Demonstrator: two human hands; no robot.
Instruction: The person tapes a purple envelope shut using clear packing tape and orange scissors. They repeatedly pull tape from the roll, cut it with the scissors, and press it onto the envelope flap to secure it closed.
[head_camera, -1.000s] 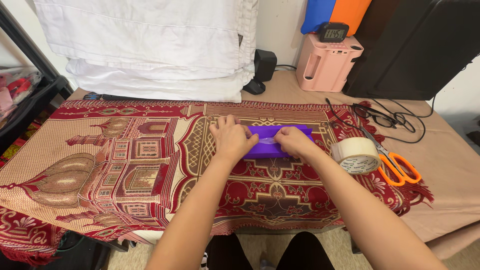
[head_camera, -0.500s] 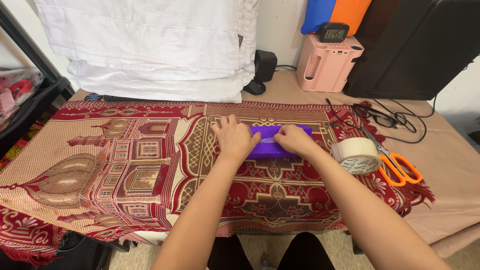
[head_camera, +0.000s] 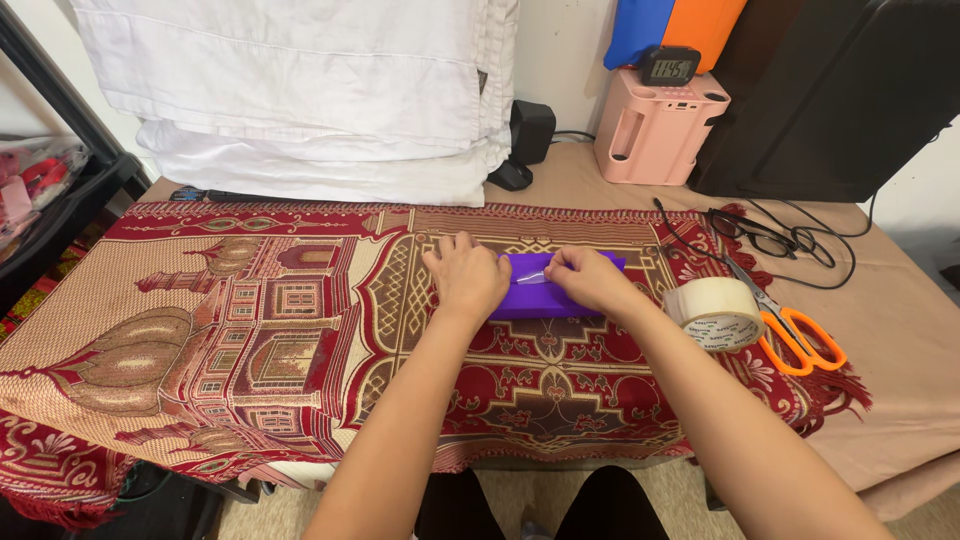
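Note:
A small purple wrapped box (head_camera: 530, 298) lies on a red and gold patterned cloth (head_camera: 290, 330) in the middle of the table. My left hand (head_camera: 466, 276) lies flat on the box's left end and holds it down. My right hand (head_camera: 590, 279) rests on its right end, its fingertips pinching a strip of clear tape (head_camera: 534, 276) on the box's top. Most of the box is hidden under both hands.
A roll of clear packing tape (head_camera: 714, 312) and orange-handled scissors (head_camera: 795, 333) lie to the right. Glasses and a black cable (head_camera: 790, 240) sit behind them. White pillows (head_camera: 300, 90), a black speaker (head_camera: 525, 140) and a pink box with a clock (head_camera: 655, 115) line the back.
My right hand has slid slightly up and left along the top of the box, drawing the tape strip with it. My left hand has barely moved.

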